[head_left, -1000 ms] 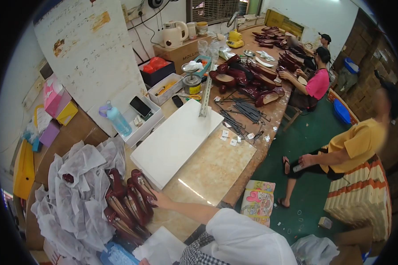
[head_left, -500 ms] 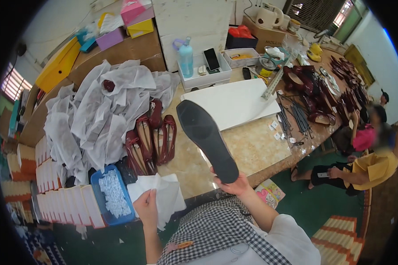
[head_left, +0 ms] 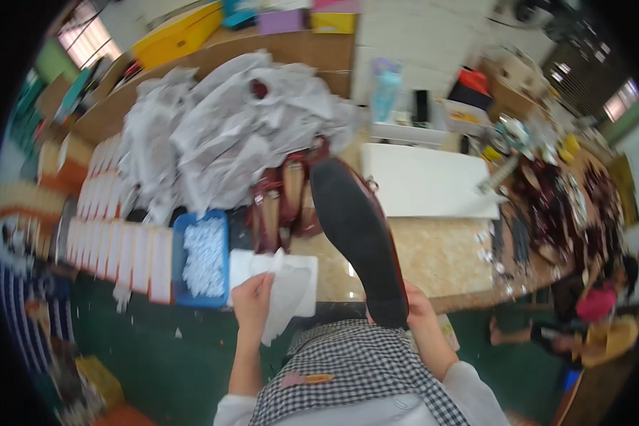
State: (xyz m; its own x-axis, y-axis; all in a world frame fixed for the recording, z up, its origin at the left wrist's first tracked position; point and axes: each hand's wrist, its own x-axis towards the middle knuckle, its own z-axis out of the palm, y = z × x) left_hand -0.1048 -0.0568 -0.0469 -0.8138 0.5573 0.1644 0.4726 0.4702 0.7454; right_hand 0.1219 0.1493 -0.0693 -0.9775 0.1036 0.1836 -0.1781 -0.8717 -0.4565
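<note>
My right hand (head_left: pixel 423 308) grips a dark red ballet flat (head_left: pixel 359 238) by its heel. The shoe's black sole faces me, toe pointing up and away, and a strip of its glossy upper and bow shows along the right edge. A thin white sheet (head_left: pixel 290 292), tissue or soft cloth, is pinched in my left hand (head_left: pixel 254 298). It hangs over a white pad or stack of sheets (head_left: pixel 309 273) at the table's front edge. Beyond it stand several dark red flats (head_left: pixel 293 188), partly hidden behind the raised shoe.
Left of the pad is a blue basket (head_left: pixel 227 263) of small pale packets, beside a row of upright white boxes (head_left: pixel 110 248). White wrapping (head_left: pixel 227 135) is heaped behind. A white board (head_left: pixel 426 181) lies on the table (head_left: pixel 447 255). More shoes (head_left: pixel 547 192) and people (head_left: pixel 603 319) are at right.
The view has swung, so the table appears shifted right. The shoe has turned slightly, showing more of its red side. Both hands keep their holds.
</note>
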